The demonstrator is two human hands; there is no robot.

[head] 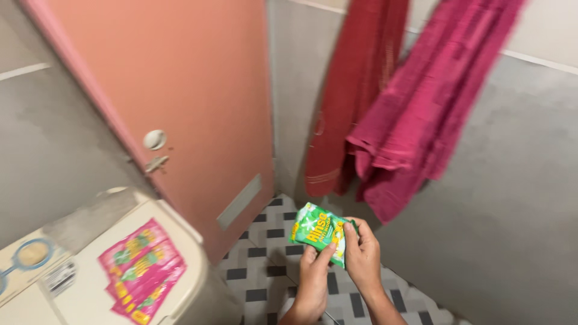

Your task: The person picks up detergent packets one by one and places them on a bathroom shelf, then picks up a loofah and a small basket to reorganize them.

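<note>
both hands, left hand and right hand, pinch a small green sachet between closed fingertips, above the tiled floor.

Home washroom (washing machine, towels)

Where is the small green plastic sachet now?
The small green plastic sachet is low, centre-right, pinched between left hand and right hand, above the chequered floor tiles.

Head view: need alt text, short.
Two bare hands hold a small green sachet over a black-and-white tiled floor, the left hand under it, the right hand at its edge. Pink sachets lie on a white washing machine at left; behind are a salmon door and two hanging towels.
</note>
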